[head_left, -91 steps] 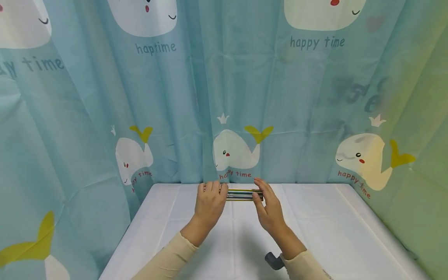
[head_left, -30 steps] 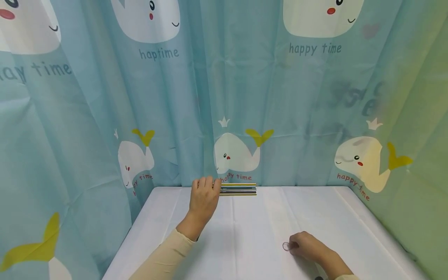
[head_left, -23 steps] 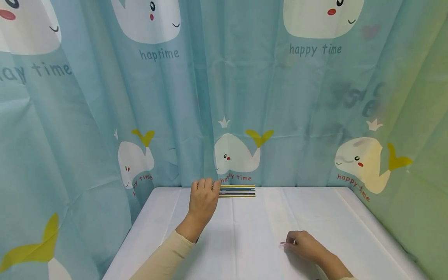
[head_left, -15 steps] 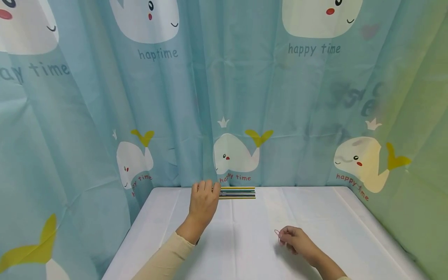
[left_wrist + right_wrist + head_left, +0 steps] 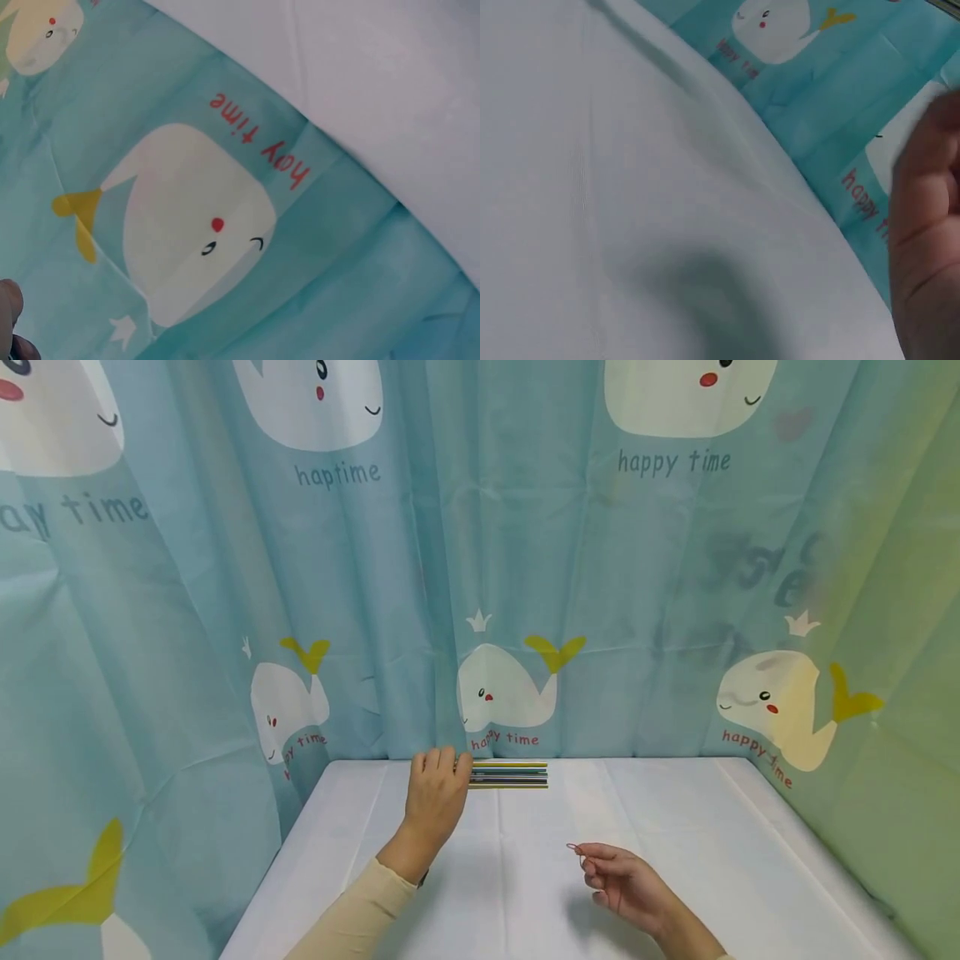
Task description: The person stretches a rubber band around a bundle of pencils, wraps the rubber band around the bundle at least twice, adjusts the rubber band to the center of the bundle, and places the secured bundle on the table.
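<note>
Slim straight sticks (image 5: 510,774), yellow outermost and darker between, extend rightward from the left grip (image 5: 437,789), while the right grip (image 5: 628,885) pinches a thin reddish loop (image 5: 572,846).

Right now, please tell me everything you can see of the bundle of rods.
The bundle is several straight rods side by side, yellow outermost, teal and dark between; material unclear. It points sideways, seen against the table near its far edge, free right ends nearly level. The left grip holds and hides its other end.
</note>
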`<state>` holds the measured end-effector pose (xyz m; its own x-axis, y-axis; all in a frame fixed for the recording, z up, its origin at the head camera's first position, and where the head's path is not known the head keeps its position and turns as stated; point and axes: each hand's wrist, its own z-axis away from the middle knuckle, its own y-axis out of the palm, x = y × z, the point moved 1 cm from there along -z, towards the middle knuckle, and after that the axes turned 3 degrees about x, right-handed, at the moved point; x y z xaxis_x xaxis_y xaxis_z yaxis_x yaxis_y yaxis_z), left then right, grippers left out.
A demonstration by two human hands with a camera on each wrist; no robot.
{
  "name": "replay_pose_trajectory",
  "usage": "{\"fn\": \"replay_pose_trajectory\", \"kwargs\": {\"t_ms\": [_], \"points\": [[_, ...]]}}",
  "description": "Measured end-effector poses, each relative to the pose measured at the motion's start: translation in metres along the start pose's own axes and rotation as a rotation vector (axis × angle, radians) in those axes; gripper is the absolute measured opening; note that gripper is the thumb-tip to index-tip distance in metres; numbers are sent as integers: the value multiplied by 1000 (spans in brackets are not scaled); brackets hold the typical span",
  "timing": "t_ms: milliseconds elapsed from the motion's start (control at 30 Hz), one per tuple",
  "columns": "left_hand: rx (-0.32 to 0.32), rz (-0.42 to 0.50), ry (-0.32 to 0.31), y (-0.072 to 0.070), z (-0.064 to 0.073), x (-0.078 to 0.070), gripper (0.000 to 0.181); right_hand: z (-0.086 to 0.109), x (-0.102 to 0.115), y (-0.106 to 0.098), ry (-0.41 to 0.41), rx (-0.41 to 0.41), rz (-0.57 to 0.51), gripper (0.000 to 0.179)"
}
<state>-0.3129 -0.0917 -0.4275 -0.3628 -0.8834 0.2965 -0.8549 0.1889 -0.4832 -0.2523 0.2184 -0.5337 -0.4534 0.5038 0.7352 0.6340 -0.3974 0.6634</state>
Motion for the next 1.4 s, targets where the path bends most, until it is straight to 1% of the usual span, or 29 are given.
{"fn": "replay_pose_trajectory", "kwargs": {"t_ms": [167,233,300,333,367,467,500,567,633,733,800,900,1000,1067,1133,1167,1233,1300,1367,1400], "points": [[29,8,1,0,1,0,16,-1,-21,8,133,147,50,52],[36,6,-1,-1,1,0,17,-1,-30,9,143,193,62,54],[34,2,-2,-1,1,0,20,-1,-37,10,150,218,51,54],[29,-2,-2,-1,1,0,21,-1,-39,10,162,216,38,52],[21,-2,-3,-1,1,0,23,-1,-42,10,176,215,50,51],[7,3,-3,-1,1,0,25,0,-47,11,253,202,93,47],[5,5,-2,0,1,0,24,0,-48,11,271,199,112,46],[13,6,-1,0,2,0,23,1,-49,12,288,183,104,46],[28,3,1,0,2,0,17,1,-48,12,261,165,43,46],[47,4,5,0,3,0,11,2,-43,11,198,109,-38,48],[57,2,5,0,3,0,10,2,-38,9,163,51,-6,46],[66,1,3,1,4,0,17,0,-31,5,149,-88,180,40],[68,3,6,1,4,-1,24,-4,-23,5,137,-277,438,46],[51,6,14,1,4,-1,27,-8,-14,9,113,-391,613,51],[37,5,21,1,4,-2,31,-12,-2,17,89,-502,760,53],[25,5,23,1,3,-2,33,-15,5,21,75,-545,829,54],[12,6,29,1,2,-3,34,-21,21,31,48,-600,936,56],[10,10,37,0,2,-5,34,-27,36,41,23,-626,1012,58],[25,11,49,-2,1,-8,32,-33,49,50,5,-622,1057,57],[36,10,57,-3,2,-10,31,-35,55,54,-2,-603,1064,57]]}}
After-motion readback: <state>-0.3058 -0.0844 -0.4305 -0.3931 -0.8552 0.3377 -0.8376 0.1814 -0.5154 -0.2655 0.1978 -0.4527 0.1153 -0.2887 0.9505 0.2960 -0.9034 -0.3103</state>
